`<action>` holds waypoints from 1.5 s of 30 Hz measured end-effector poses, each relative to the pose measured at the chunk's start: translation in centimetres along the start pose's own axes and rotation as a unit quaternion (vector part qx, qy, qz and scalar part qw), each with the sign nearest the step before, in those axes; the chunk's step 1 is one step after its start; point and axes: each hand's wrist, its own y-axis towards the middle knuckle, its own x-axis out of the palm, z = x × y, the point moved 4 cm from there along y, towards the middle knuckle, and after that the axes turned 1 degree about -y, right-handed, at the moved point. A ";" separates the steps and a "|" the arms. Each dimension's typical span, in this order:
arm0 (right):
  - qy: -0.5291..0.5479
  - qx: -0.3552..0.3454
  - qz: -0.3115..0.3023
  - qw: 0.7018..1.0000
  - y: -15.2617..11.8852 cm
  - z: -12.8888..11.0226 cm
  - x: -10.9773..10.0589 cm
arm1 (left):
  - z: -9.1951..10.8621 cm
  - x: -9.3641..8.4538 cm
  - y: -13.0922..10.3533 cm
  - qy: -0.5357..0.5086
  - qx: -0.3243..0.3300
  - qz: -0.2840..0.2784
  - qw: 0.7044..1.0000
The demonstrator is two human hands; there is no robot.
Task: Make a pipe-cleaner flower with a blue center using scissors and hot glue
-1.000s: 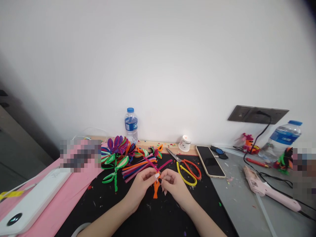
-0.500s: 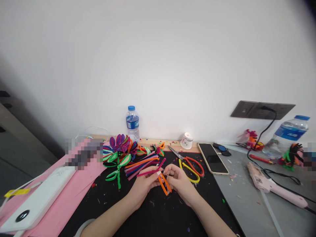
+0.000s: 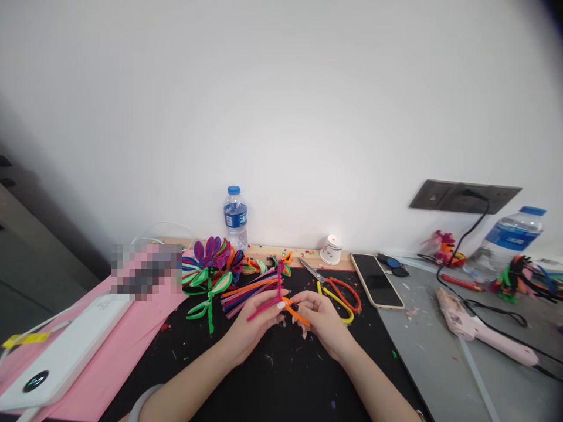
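Observation:
Between my two hands, above the black mat [image 3: 281, 387], is a magenta pipe cleaner [image 3: 280, 281] joined or crossed with an orange pipe cleaner [image 3: 301, 317]. My left hand [image 3: 257, 319] pinches the magenta one near where the two colours meet; one end rises upright and the other points left. My right hand [image 3: 320, 316] is closed on the orange one, its fingers curled and partly hiding it. Just behind my left hand lies a bundle of loose pipe cleaners [image 3: 250, 293]. Scissors [image 3: 338, 291] with red and yellow handles rest behind my right hand.
Pipe-cleaner flowers and green leaves [image 3: 210, 293] lie at the left by a water bottle [image 3: 236, 220]. A paper cup [image 3: 331, 250] and phone [image 3: 377, 281] are behind to the right. A pink glue gun [image 3: 484, 334] and its cord occupy the grey table. A white device [image 3: 65, 351] lies on pink material.
The orange pipe cleaner has swung from pointing toward me to pointing right, into my right hand. The magenta one now has an end standing upright.

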 end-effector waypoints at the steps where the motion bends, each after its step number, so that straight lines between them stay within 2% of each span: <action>1: 0.000 0.000 0.012 1.000 0.0 -0.1 -0.1 | 0.1 0.1 0.0 0.004 0.000 -0.010 1.000; 4: -0.003 0.001 0.032 0.999 0.0 -0.1 -0.4 | 0.2 0.2 0.1 0.001 -0.010 -0.045 0.999; 8: -0.008 0.001 0.035 0.999 0.1 0.0 -0.4 | 0.1 -0.2 0.5 -0.057 -0.032 -0.071 0.995; 12: -0.017 -0.007 0.025 1.000 0.2 0.0 -0.3 | 0.1 -0.2 0.4 -0.104 -0.054 -0.052 0.992; 17: -0.032 -0.011 0.009 0.999 0.2 0.0 -0.1 | 0.0 0.1 0.1 -0.094 -0.076 -0.021 0.993; 22: -0.042 -0.011 0.005 0.999 0.2 0.1 0.0 | -0.6 -0.4 0.4 -0.076 -0.075 -0.014 0.994; 26: -0.031 -0.025 0.017 0.999 0.1 -0.3 -0.1 | -0.7 -0.8 0.6 -0.040 -0.069 -0.004 0.997; 30: -0.035 -0.066 0.043 0.996 -0.2 -1.1 -0.3 | -0.6 -0.7 0.5 0.014 -0.061 0.003 0.998; 34: -0.029 -0.089 0.046 0.995 -0.2 -1.4 -0.4 | -0.6 -0.1 0.2 0.115 -0.051 -0.022 0.992; 37: -0.022 -0.092 0.050 0.994 -0.2 -1.4 -0.5 | -0.3 0.1 0.3 0.184 -0.017 -0.039 0.982; 41: 0.007 -0.071 0.042 0.997 -0.1 -1.3 -0.5 | 0.6 -0.2 0.6 0.241 0.045 -0.006 0.969; 45: -0.016 -0.056 0.040 0.998 0.2 -0.7 -0.8 | 1.2 -0.4 0.6 0.288 0.070 0.018 0.955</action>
